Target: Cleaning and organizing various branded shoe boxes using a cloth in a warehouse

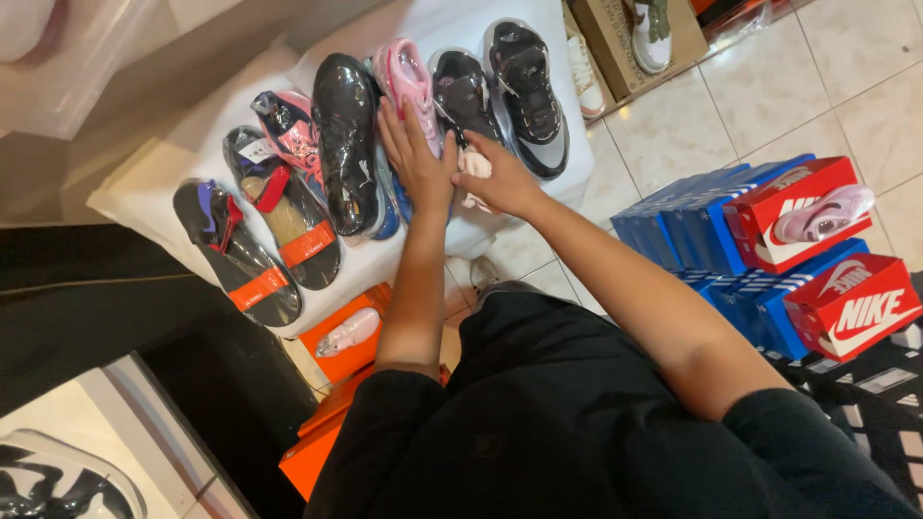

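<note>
Spanning the upper middle of the frame, a white display table (144, 192) carries a row of wrapped shoes. Spread flat, the left hand (415, 154) presses the pink sneaker (409, 82) at centre top; just beside it, the right hand (502, 178) pinches a small white cloth (474, 165).

Seven wrapped shoes (346, 139) on table, two red boxes (798, 211)
</note>
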